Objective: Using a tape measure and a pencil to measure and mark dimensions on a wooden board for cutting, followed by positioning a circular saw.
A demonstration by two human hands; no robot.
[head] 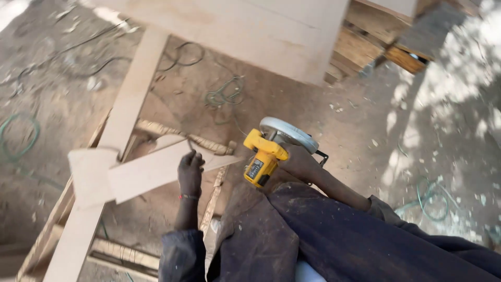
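My left hand (pixel 190 172) grips the edge of a light plywood offcut (pixel 151 172), a long piece tapering to a point on the right. My right hand (pixel 293 159) holds a yellow circular saw (pixel 269 151) by its handle, the silver blade guard turned up and away from me. The saw hangs just right of the offcut's pointed end, apart from it. A long pale board (pixel 112 146) runs diagonally under the offcut.
A large plywood sheet (pixel 250 28) lies at the top. Stacked timber (pixel 376 44) sits at the upper right. Green cables (pixel 224 96) trail over the dirt ground, and more (pixel 433 198) coil on the right. Wooden slats (pixel 122 253) lie at lower left.
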